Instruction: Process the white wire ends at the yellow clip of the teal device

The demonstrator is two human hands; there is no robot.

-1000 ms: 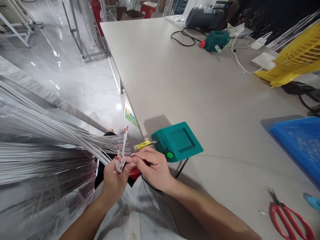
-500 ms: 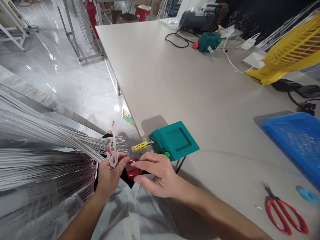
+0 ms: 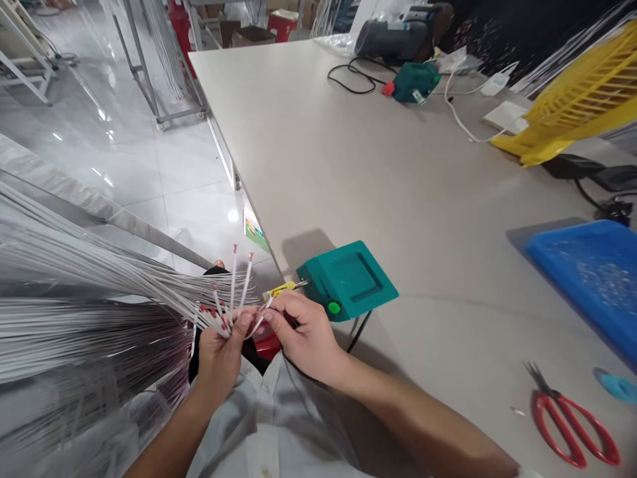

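Long wires (image 3: 124,259) run in from the left toward the left hand (image 3: 219,358), which grips red-tipped strands (image 3: 247,282) fanned above its thumb. Strands sit off the table's (image 3: 398,166) near edge, over the lap. Right hand (image 3: 311,338) beside it, thumb and forefinger pinching one bent strand. Yellow tool (image 3: 281,289) just beyond, at green box (image 3: 353,279). Scissors (image 3: 572,425) farther right, near blue tray (image 3: 604,272).

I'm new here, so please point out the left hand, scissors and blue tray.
Left hand (image 3: 221,356), head view: thumb base.
Scissors (image 3: 554,396), head view: pivot.
Blue tray (image 3: 564,283), head view: left wall.
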